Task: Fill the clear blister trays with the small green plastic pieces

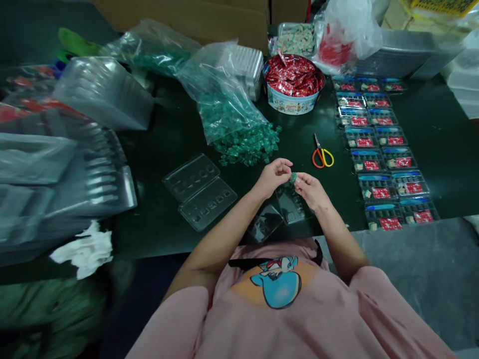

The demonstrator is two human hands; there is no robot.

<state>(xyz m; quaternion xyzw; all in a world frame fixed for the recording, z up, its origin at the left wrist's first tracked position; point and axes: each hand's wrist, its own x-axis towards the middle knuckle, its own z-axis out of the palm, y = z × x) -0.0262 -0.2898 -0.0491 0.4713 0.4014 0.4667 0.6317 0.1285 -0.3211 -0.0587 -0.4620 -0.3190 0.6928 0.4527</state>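
My left hand (275,178) and my right hand (311,190) meet over the near middle of the table. Pinched between their fingertips is a small translucent green plastic piece (293,177); both hands seem to touch it. Beneath them lies an open clear plastic blister case (292,207), partly covered by my hands and left forearm. A second open clear case (207,204) with small moulded pockets rests left of my left forearm. Beyond my hands, a heap of similar green pieces (249,147) spills from a clear plastic bag (220,99).
Scissors (320,154) with red and yellow handles lie beyond my right hand. Filled clear cases (387,162) form two columns on the right. A round tin (294,102) holds red packets. Stacked clear trays (105,92) and crumpled white tissue (86,249) are at left.
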